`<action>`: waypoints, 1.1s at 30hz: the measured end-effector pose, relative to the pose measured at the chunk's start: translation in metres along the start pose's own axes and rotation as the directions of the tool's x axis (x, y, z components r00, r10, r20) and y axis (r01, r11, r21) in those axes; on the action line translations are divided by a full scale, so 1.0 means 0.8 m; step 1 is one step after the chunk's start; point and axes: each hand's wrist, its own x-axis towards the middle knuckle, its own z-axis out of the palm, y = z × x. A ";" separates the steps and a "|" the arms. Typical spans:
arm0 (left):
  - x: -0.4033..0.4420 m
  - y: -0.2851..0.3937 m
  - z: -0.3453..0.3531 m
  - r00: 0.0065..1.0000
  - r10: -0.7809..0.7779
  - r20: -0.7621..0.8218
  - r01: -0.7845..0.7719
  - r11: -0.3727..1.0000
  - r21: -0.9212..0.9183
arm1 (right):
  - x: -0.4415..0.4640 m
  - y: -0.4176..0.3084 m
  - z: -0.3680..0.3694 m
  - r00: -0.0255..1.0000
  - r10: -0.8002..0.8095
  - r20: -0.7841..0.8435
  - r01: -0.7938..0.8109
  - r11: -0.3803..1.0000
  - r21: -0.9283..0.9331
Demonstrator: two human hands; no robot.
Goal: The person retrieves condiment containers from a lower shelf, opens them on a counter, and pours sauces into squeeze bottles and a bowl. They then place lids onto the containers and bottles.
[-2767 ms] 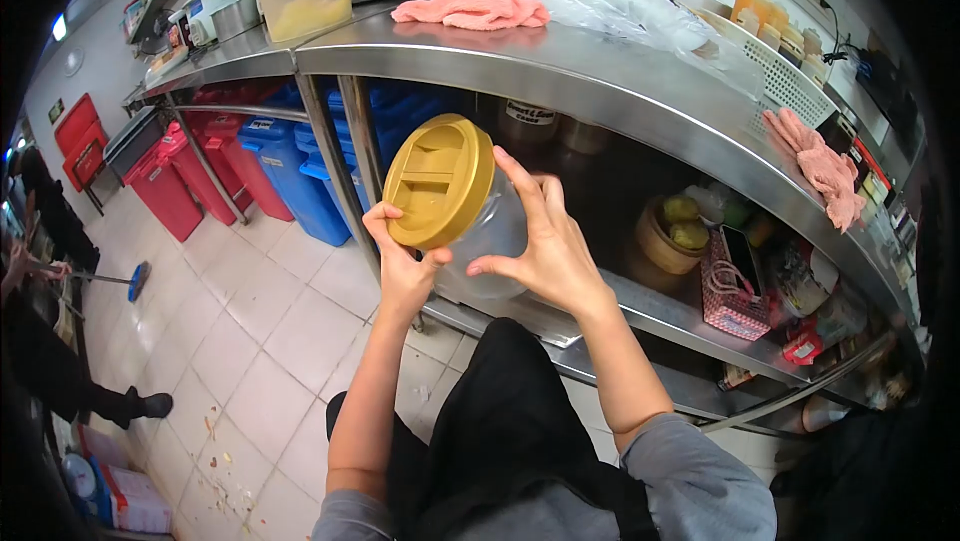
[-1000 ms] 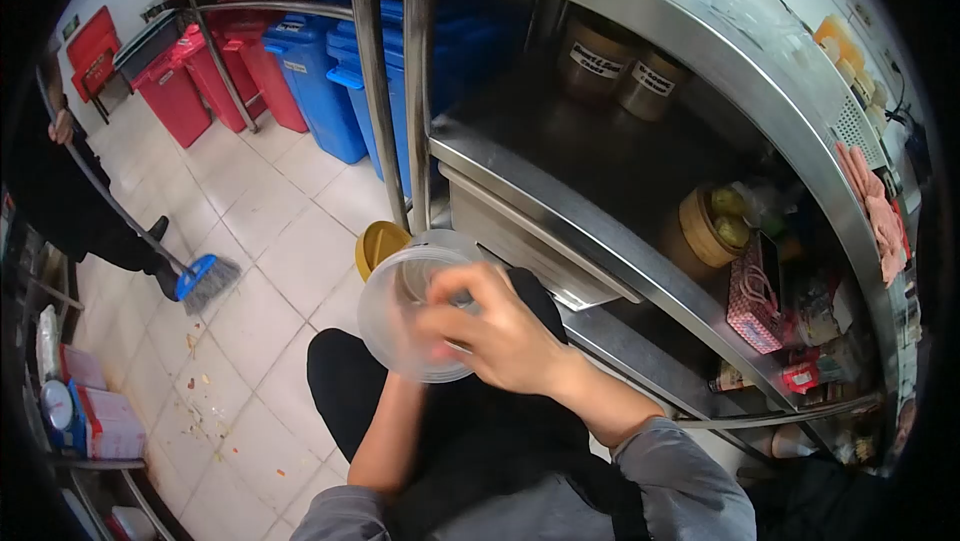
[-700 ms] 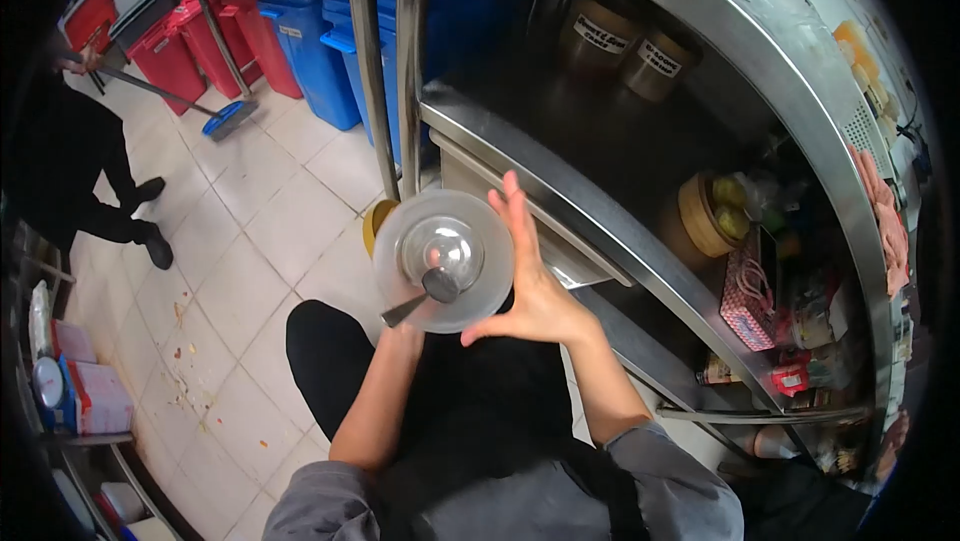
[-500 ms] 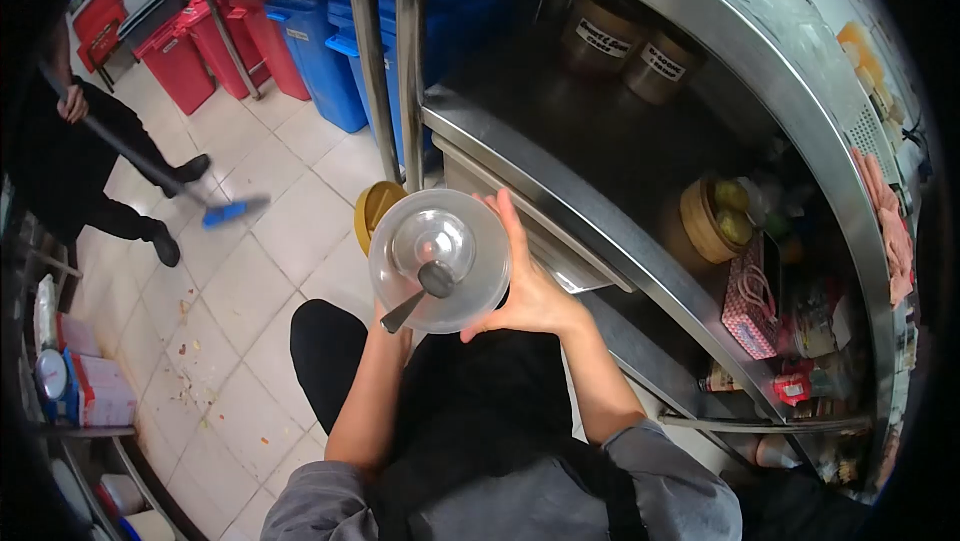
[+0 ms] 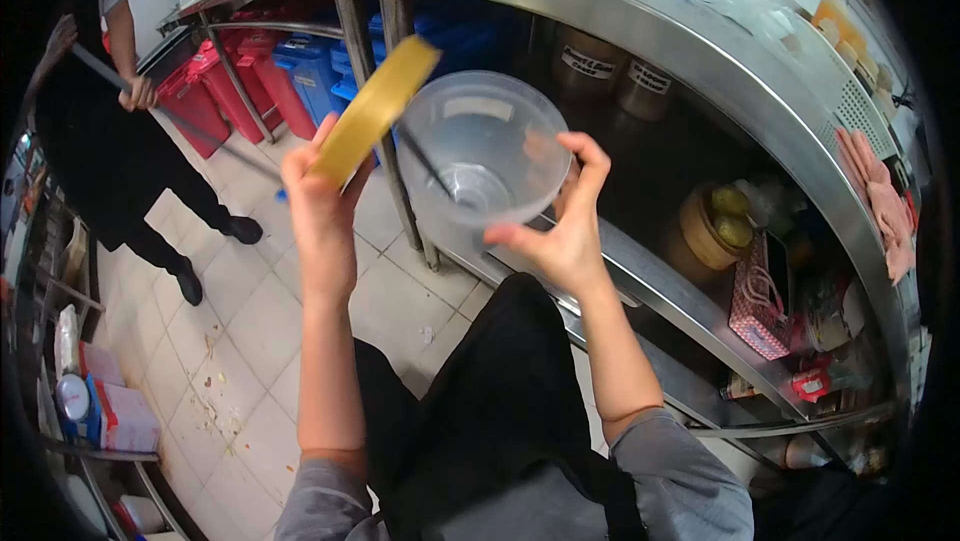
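Note:
My left hand (image 5: pixel 325 186) grips a gold lid (image 5: pixel 375 113), tilted on edge and slightly blurred, beside the mouth of a clear plastic jar (image 5: pixel 500 106). My right hand (image 5: pixel 570 226) holds the jar from its right side, the thumb at the front and the fingers round the far side. The jar's open mouth faces up toward me. Inside it leans a dark-handled spoon (image 5: pixel 428 159); its bowl is hard to make out near the bottom. Lid and jar are both in the air above my knees, in front of the steel table.
A steel table (image 5: pixel 700 46) curves ahead, with labelled jars (image 5: pixel 590 63), a bamboo steamer (image 5: pixel 707 231) and a checkered basket (image 5: pixel 757 311) on its lower shelf. Red bins (image 5: pixel 190 111) and blue bins (image 5: pixel 305 71) stand beyond. A person in black (image 5: pixel 100 161) holds a long handle at left.
Jar and both hands have risen and moved forward. My left hand has come from behind the jar, bringing the gold lid up beside it. The other person has moved nearer and stands more upright in view.

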 end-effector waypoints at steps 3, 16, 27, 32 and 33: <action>0.050 -0.017 0.040 0.991 0.081 0.110 -0.106 0.964 0.244 | 0.031 0.004 -0.014 0.984 0.174 -0.029 -0.174 0.985 -0.017; 0.104 -0.062 0.118 0.858 -0.026 0.514 -0.334 0.730 0.596 | 0.076 0.036 -0.086 0.975 0.184 0.121 -0.142 0.945 -0.293; 0.102 -0.058 0.103 0.874 0.094 0.477 -0.464 0.452 0.762 | 0.076 0.045 -0.049 0.994 0.046 0.096 0.017 0.822 -0.569; 0.079 -0.079 0.103 0.834 0.336 0.438 -0.542 0.352 0.763 | 0.156 0.096 -0.144 0.945 0.265 0.190 -0.081 0.754 -0.651; 0.070 -0.080 0.113 0.839 0.361 0.407 -0.528 0.359 0.770 | 0.185 0.109 -0.159 0.955 0.296 -0.019 -0.195 0.579 -0.792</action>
